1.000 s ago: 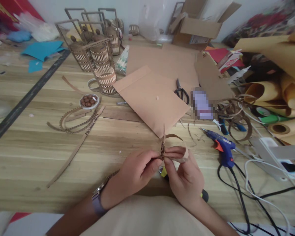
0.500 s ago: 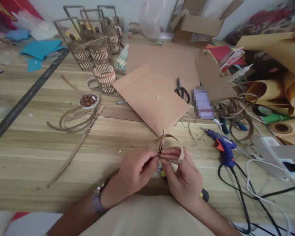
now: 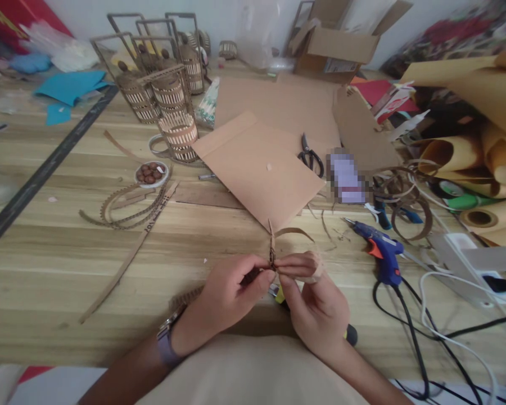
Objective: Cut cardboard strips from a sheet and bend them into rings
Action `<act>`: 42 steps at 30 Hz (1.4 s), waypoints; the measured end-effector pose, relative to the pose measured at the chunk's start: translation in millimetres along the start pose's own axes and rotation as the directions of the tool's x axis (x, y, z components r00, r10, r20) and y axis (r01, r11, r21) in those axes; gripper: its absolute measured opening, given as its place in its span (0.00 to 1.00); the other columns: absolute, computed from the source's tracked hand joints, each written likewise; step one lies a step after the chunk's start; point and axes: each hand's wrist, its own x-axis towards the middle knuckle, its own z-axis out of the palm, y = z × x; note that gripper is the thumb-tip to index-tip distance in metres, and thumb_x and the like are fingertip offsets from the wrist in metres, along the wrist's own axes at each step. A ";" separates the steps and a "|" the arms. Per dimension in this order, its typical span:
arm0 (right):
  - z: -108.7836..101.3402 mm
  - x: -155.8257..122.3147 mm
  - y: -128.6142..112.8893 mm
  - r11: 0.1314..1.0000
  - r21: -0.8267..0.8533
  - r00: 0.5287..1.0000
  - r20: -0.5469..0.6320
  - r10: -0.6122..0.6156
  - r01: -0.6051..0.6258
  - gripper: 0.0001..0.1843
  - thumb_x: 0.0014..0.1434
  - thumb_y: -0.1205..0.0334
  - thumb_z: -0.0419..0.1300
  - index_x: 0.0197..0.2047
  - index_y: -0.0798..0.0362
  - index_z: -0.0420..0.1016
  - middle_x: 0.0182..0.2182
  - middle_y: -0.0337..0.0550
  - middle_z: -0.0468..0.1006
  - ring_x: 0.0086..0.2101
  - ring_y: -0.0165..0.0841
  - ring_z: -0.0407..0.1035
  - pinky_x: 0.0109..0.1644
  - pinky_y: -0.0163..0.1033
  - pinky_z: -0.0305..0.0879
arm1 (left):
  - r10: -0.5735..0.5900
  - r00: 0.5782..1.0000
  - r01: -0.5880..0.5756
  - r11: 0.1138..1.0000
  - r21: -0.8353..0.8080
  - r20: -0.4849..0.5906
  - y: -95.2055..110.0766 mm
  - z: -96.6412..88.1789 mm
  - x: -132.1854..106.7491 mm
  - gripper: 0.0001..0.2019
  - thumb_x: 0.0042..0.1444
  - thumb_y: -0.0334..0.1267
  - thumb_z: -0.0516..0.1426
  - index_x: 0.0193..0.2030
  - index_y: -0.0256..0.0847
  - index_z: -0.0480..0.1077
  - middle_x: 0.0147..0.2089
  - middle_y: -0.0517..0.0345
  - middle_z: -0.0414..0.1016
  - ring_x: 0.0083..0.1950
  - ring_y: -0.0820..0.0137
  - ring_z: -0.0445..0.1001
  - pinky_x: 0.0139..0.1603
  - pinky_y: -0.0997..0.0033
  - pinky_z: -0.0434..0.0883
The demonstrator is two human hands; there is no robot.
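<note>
Close to the table's front edge, my left hand (image 3: 238, 289) and my right hand (image 3: 316, 304) meet, fingertips pinched on a narrow cardboard strip (image 3: 272, 242). One end of the strip points away from me, and a thin loop of it curves over to my right fingers. Its part between the fingertips is mostly hidden. Under my hands lies a yellow and black tool (image 3: 280, 295), partly covered by my right hand. Beyond the fingertips is a brown cardboard sheet (image 3: 257, 169). A ridged strip (image 3: 185, 295) shows beside my left wrist, which wears a watch.
To the right lie a blue glue gun (image 3: 382, 247) with cables, black scissors (image 3: 311, 156) and a white power strip (image 3: 468, 264). Left are loose cardboard strips (image 3: 122, 267), a bowl of brown beads (image 3: 152, 174) and several slatted lanterns (image 3: 168, 95). A cardboard box (image 3: 335, 48) stands behind.
The strip's far end has swung slightly left and stands straighter. Its loop by my right fingers has shifted and lies lower around them. Both hands keep their pinch.
</note>
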 end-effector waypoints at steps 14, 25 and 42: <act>-68.1 44.2 63.3 0.824 0.418 0.640 -0.522 0.563 -0.383 0.11 0.56 0.61 0.65 0.24 0.49 0.72 0.23 0.35 0.76 0.27 0.31 0.73 0.35 0.40 0.68 | -0.211 0.977 0.212 0.968 -0.132 0.016 2.5 -10.2 4.3 0.15 0.65 0.45 0.52 0.32 0.40 0.73 0.22 0.66 0.65 0.25 0.75 0.64 0.27 0.76 0.61; -46.3 32.1 35.0 0.895 0.227 0.893 -0.157 0.422 -0.383 0.07 0.58 0.61 0.64 0.37 0.47 0.69 0.29 0.35 0.77 0.25 0.30 0.71 0.29 0.37 0.68 | -0.333 0.920 0.379 0.891 -0.249 0.208 2.7 -15.1 8.0 0.16 0.63 0.47 0.51 0.30 0.39 0.70 0.20 0.69 0.55 0.22 0.77 0.54 0.22 0.76 0.54; -70.0 40.6 51.1 0.574 0.665 0.598 -0.233 0.767 -0.478 0.18 0.42 0.59 0.73 0.37 0.50 0.73 0.16 0.25 0.60 0.17 0.22 0.51 0.18 0.27 0.50 | 0.445 0.895 -0.354 0.745 0.565 -0.026 -5.5 -7.2 2.4 0.14 0.72 0.34 0.46 0.42 0.36 0.72 0.33 0.56 0.80 0.32 0.69 0.77 0.34 0.71 0.69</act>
